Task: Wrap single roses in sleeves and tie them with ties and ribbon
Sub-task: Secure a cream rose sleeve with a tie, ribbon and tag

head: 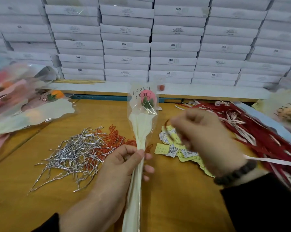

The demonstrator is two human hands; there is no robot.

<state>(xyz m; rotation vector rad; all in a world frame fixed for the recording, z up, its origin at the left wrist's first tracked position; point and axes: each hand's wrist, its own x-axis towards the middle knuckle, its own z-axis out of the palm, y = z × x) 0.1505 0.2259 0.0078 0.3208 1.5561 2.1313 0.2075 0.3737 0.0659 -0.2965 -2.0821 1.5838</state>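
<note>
Rose [147, 96], pink, in crinkled cream-and-clear sleeve [142, 131]; left hand [123, 162] grips its gathered neck. Right hand [203, 136], blurred, fingers curled; contents indiscernible. Silver twist ties [72, 154] heaped left on tabletop [183, 198].

Worktable [40, 206] layout, boxes [174, 46] stacked behind.
A sleeved rose [142, 124] stood mid-table; twist ties [74, 154] and clips [114, 139] lay to its left, paper tags [171, 148] just to its right, ribbons [252, 129] further right, wrapped roses [24, 104] piled at far left.
</note>
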